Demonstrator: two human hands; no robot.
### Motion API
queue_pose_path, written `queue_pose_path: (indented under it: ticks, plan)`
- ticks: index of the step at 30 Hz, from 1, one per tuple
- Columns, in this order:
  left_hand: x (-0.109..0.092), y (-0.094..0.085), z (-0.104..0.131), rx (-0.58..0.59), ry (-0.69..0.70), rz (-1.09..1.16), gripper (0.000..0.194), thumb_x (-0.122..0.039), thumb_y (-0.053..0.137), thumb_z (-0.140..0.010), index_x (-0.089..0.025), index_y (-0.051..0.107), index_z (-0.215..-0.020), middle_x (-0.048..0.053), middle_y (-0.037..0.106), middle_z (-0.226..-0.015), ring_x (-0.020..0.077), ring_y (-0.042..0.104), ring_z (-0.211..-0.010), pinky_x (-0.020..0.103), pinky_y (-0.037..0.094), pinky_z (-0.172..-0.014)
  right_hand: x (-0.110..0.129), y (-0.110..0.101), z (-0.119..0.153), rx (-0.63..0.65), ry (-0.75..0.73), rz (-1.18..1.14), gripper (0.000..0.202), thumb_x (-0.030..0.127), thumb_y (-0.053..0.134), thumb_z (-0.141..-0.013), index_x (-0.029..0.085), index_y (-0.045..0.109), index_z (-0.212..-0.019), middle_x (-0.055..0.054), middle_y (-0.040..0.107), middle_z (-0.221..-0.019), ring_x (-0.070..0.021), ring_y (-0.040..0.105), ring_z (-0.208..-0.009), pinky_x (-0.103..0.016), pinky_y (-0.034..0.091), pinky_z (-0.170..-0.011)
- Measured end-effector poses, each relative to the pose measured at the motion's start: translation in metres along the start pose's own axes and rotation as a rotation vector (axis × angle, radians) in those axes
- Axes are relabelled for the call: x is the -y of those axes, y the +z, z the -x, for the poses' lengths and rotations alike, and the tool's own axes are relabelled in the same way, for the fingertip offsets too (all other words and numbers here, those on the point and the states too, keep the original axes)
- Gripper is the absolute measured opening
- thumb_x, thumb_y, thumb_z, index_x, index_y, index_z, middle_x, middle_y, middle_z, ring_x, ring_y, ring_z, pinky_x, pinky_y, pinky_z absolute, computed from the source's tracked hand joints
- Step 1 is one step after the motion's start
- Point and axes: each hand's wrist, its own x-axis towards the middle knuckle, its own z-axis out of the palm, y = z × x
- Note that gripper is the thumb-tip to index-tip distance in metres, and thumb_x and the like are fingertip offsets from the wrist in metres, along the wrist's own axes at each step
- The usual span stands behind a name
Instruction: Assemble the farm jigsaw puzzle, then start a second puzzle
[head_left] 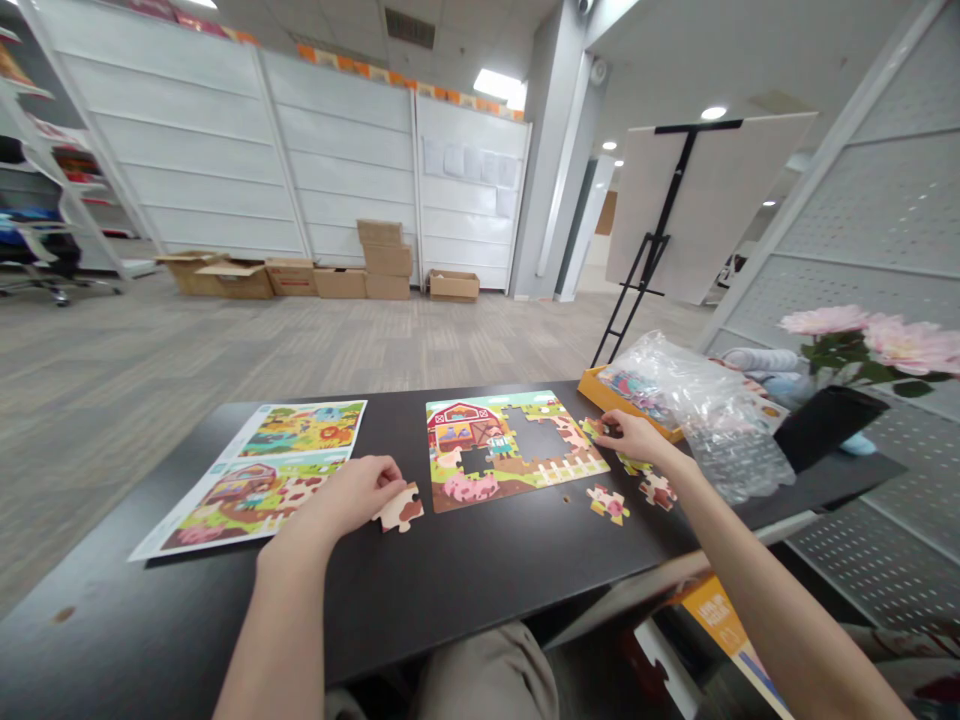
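Note:
A farm jigsaw puzzle (450, 490) lies flat on the black table (480, 570), with gaps in its middle and upper right. My left hand (356, 495), just left of it, is closed on a cream and brown puzzle piece (405, 512). At the puzzle's right edge, my right hand (637, 440) pinches a small green and yellow puzzle piece (592, 428), partly hidden by the fingers. Below that hand lie a pink and green group of pieces (609, 505) and a brown and white piece (658, 490).
A printed picture sheet (232, 448) lies at the left. On the right stand an orange tray (600, 388), a clear plastic bag (720, 430) and a black vase (829, 425) with pink flowers. An easel (637, 285) stands behind; several cardboard boxes (341, 282) line the far wall.

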Motion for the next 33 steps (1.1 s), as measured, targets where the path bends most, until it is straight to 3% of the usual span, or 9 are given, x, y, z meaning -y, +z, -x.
queue_pose_path:
  ticks: [4, 10, 15, 19, 21, 23, 28, 31, 33]
  plan:
    - [-0.001, -0.001, 0.001, -0.007, 0.01, -0.004, 0.022, -0.034, 0.053, -0.088, -0.021, 0.071, -0.09, 0.005, 0.078, -0.095, 0.0223, 0.07, -0.087, 0.027, 0.044, -0.068, 0.002, 0.002, -0.003, -0.025, -0.005, -0.003, 0.047, 0.044, 0.071, -0.082, 0.015, 0.064, -0.118, -0.015, 0.074, -0.113, -0.0281, 0.071, -0.101, -0.037, 0.054, -0.089]
    - [-0.001, 0.001, 0.0, -0.007, 0.012, 0.004, 0.021, -0.033, 0.053, -0.088, -0.021, 0.07, -0.09, 0.006, 0.078, -0.095, 0.0216, 0.07, -0.087, 0.027, 0.045, -0.07, 0.009, 0.001, -0.007, -0.033, -0.002, 0.071, 0.04, 0.041, 0.068, -0.084, 0.016, 0.062, -0.114, -0.012, 0.076, -0.104, -0.0272, 0.072, -0.096, -0.034, 0.052, -0.083]
    - [0.0, 0.003, 0.0, -0.01, -0.011, 0.034, 0.02, -0.034, 0.056, -0.086, -0.021, 0.07, -0.09, 0.006, 0.077, -0.092, 0.0216, 0.07, -0.085, 0.027, 0.046, -0.069, 0.026, -0.005, -0.005, -0.02, 0.085, 0.189, 0.038, 0.04, 0.067, -0.08, 0.016, 0.061, -0.11, -0.012, 0.076, -0.099, -0.0276, 0.071, -0.094, -0.031, 0.048, -0.075]
    - [-0.004, 0.002, 0.002, 0.003, -0.011, 0.072, 0.017, -0.031, 0.056, -0.087, -0.021, 0.07, -0.091, 0.005, 0.077, -0.091, 0.0202, 0.071, -0.083, 0.026, 0.046, -0.068, 0.043, -0.016, 0.0, -0.114, 0.142, 0.258, 0.031, 0.036, 0.065, -0.078, 0.017, 0.061, -0.103, -0.012, 0.074, -0.095, -0.0283, 0.07, -0.089, -0.031, 0.046, -0.071]
    - [-0.006, 0.002, 0.002, -0.013, 0.005, 0.059, 0.016, -0.028, 0.056, -0.087, -0.02, 0.069, -0.093, 0.006, 0.076, -0.093, 0.02, 0.07, -0.084, 0.026, 0.046, -0.069, 0.058, -0.02, 0.001, -0.169, 0.064, 0.193, 0.029, 0.036, 0.066, -0.078, 0.018, 0.061, -0.101, -0.011, 0.074, -0.097, -0.0271, 0.069, -0.089, -0.032, 0.047, -0.073]
    - [-0.009, 0.003, 0.001, -0.053, 0.038, 0.018, 0.016, -0.028, 0.056, -0.088, -0.02, 0.069, -0.094, 0.007, 0.075, -0.095, 0.0205, 0.069, -0.086, 0.027, 0.046, -0.07, 0.082, -0.022, 0.001, -0.18, -0.115, 0.068, 0.03, 0.035, 0.067, -0.078, 0.02, 0.061, -0.103, -0.009, 0.073, -0.102, -0.0251, 0.068, -0.092, -0.031, 0.048, -0.078]
    - [-0.023, 0.007, -0.003, -0.15, 0.112, -0.062, 0.016, -0.025, 0.054, -0.091, -0.021, 0.068, -0.099, 0.008, 0.07, -0.105, 0.0211, 0.067, -0.094, 0.029, 0.048, -0.08, 0.167, -0.007, 0.001, -0.058, -0.562, -0.079, 0.022, 0.025, 0.066, -0.078, 0.021, 0.063, -0.099, -0.005, 0.07, -0.1, -0.0232, 0.064, -0.095, -0.034, 0.046, -0.088]
    - [-0.035, 0.007, -0.003, -0.171, 0.161, -0.1, 0.018, -0.023, 0.051, -0.093, -0.021, 0.067, -0.102, 0.008, 0.069, -0.11, 0.0221, 0.065, -0.1, 0.032, 0.049, -0.087, 0.204, 0.006, 0.002, 0.021, -0.67, -0.092, 0.028, 0.025, 0.072, -0.074, 0.021, 0.064, -0.101, -0.007, 0.069, -0.1, -0.0247, 0.062, -0.094, -0.035, 0.046, -0.085]
    - [-0.041, 0.008, -0.002, -0.183, 0.186, -0.127, 0.02, -0.019, 0.05, -0.094, -0.021, 0.067, -0.104, 0.008, 0.068, -0.113, 0.0224, 0.064, -0.104, 0.032, 0.048, -0.091, 0.214, 0.012, 0.002, 0.076, -0.691, -0.11, 0.027, 0.023, 0.075, -0.072, 0.021, 0.065, -0.098, -0.006, 0.069, -0.098, -0.0246, 0.062, -0.094, -0.034, 0.046, -0.083]
